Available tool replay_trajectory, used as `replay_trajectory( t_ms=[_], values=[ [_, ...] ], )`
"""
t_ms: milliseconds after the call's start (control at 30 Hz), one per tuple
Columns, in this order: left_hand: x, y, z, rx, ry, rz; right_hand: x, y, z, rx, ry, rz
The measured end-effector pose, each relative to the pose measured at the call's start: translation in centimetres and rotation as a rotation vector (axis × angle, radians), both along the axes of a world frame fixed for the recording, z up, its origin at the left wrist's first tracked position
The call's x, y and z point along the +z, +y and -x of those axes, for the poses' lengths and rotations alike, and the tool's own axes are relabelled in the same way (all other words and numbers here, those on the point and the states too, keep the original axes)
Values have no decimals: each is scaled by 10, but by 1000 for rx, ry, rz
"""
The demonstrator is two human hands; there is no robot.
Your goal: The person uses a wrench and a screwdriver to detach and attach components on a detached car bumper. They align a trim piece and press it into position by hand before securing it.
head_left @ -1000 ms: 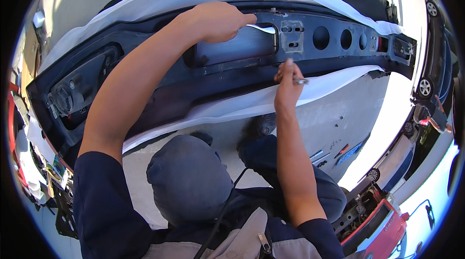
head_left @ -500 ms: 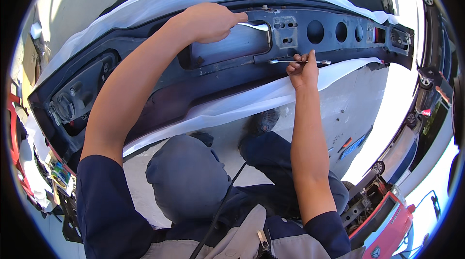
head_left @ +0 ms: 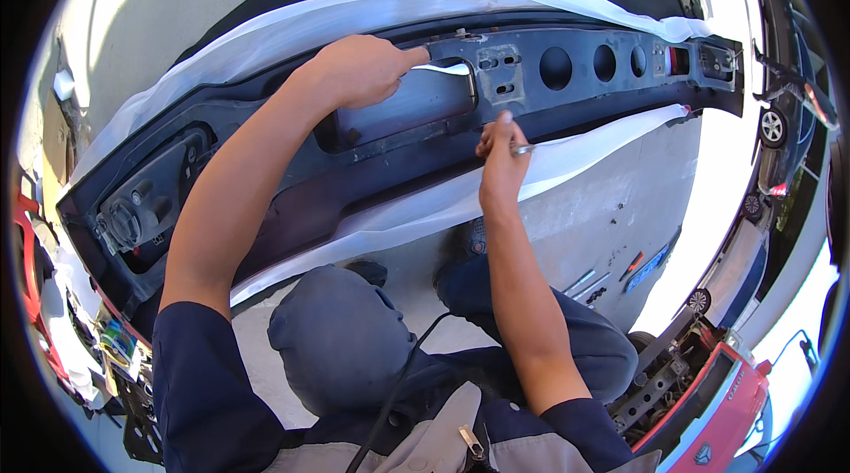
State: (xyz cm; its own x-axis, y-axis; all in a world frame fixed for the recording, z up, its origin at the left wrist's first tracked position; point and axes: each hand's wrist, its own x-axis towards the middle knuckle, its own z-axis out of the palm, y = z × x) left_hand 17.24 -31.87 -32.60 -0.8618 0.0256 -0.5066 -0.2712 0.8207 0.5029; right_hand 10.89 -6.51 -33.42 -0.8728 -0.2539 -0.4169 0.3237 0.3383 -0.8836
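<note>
A long dark bumper-like part lies across my view between white sheets, its inner side showing cutouts, round holes and a slotted metal plate. My left hand rests at the upper edge of the large cutout, index finger reaching right, other fingers curled; whatever they grip is hidden. Below the slotted plate, at the part’s near side, my right hand is closed around a silver wrench, whose end sticks out to the right of my fingers.
Hand tools and an orange-handled tool lie on the concrete floor to the right. Parked cars line the right edge, with a red vehicle at lower right. A cluttered pile of items occupies the left.
My right hand swung up to the right with the wrench lying crosswise, then came back down and left with it turned end-on. My left hand and the part sit slightly differently in view.
</note>
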Motion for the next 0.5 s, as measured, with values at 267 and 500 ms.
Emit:
replay_trajectory(
  t_ms=[267, 500],
  values=[
    [8, 4, 3, -39, -21, -33, 1, 21, 68, -241, -400, 177],
    [-6, -2, -6, -13, 72, -69, -14, -9, -52, 428, 590, -191]
  ],
)
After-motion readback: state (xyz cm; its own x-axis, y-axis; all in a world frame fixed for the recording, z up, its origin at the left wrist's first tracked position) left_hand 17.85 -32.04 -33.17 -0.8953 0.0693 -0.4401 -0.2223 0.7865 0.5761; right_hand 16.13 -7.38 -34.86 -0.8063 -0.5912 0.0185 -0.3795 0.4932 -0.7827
